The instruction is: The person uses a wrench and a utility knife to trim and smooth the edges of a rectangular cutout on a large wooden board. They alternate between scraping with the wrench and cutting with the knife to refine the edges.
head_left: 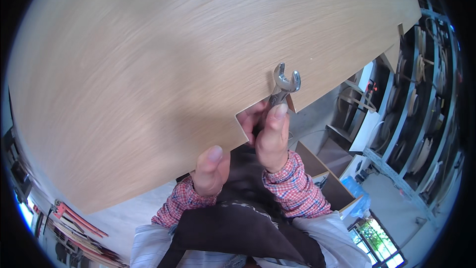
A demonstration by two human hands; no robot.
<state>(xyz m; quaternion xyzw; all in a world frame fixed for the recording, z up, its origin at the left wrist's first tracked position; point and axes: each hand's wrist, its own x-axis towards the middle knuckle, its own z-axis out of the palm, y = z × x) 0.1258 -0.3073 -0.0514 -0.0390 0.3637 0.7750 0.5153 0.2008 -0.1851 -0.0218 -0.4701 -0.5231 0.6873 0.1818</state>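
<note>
A large wood-grain board (148, 89) spreads out before me, with a rectangular notch cut into its near edge. At that notch my right hand (272, 141) grips a silver open-end wrench (285, 83), thumb along its shank. The wrench's forked jaw points up and away, just above the board's surface. Fingers wrapped round the handle show inside the notch; the handle's lower part is hidden by the hand. Left of the notch, my left hand (212, 171) clasps the board's near edge, its thumb on top. Its other fingers are out of sight under the board.
Metal shelving (416, 104) with rolls of edging strip runs down the right side. A wooden box (332, 188) with compartments stands below the board beside my right forearm, near blue plastic wrap (356, 192). Red-edged stacked strips (79, 223) lie at lower left.
</note>
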